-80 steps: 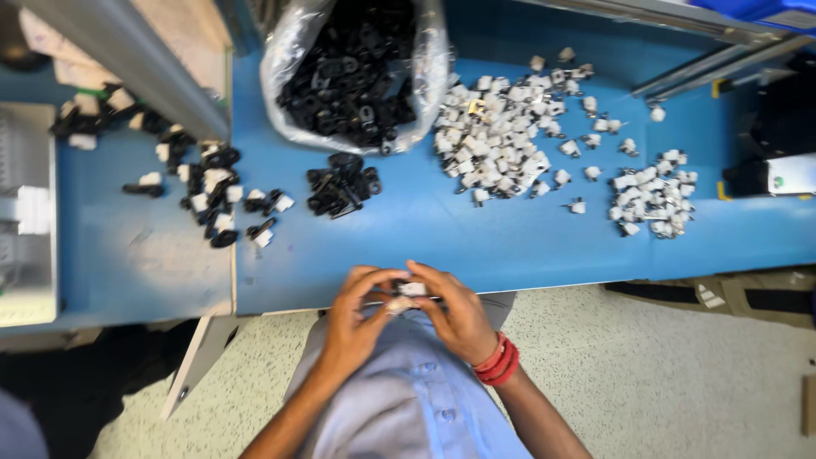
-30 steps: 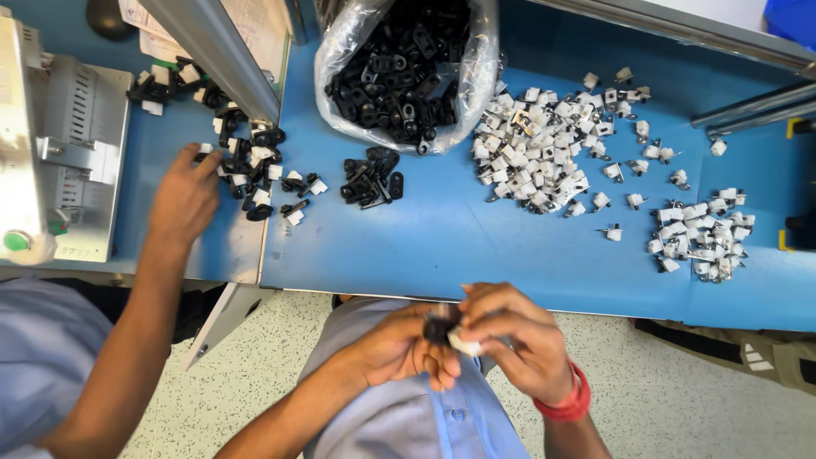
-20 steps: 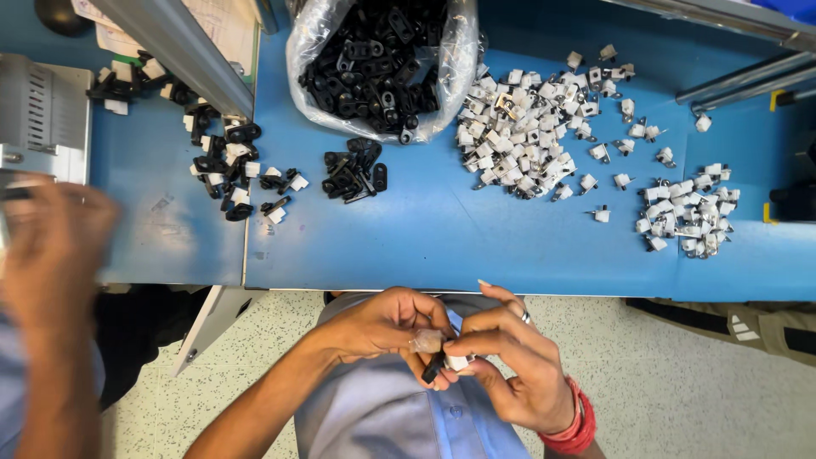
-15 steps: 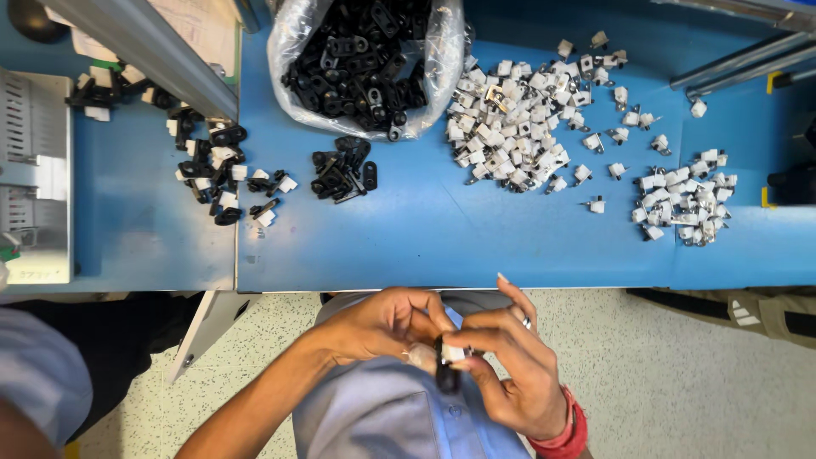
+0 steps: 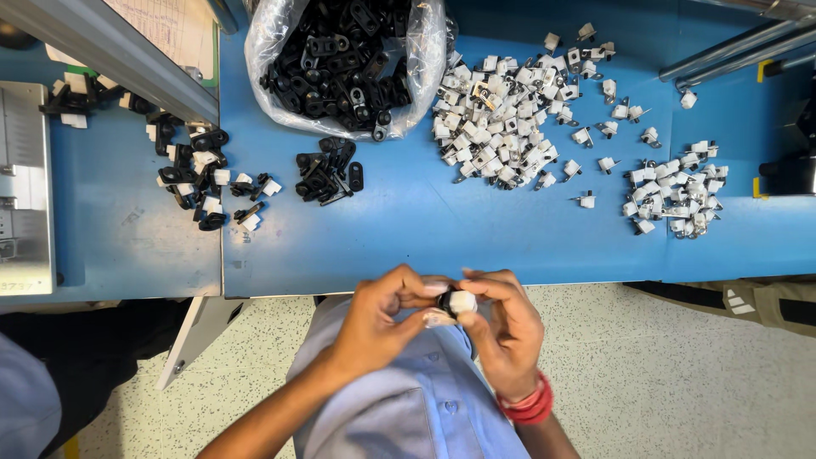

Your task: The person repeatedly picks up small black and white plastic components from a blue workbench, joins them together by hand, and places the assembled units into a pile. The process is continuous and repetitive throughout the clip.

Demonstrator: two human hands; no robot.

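Observation:
Just below the near edge of the blue table, my left hand and my right hand meet over my lap. Between their fingertips they pinch one small part, white on one side and black on the other. A red band circles my right wrist. On the table beyond lie a small heap of black clips and a wide scatter of white plastic pieces.
A clear plastic bag of black clips sits at the back. A second cluster of white pieces lies at right, mixed black-and-white parts at left. A grey machine and a slanted metal rail stand at far left.
Another person's hand that reached over the left side of the table is gone from view. My hands have risen towards the table edge, still together on the small part.

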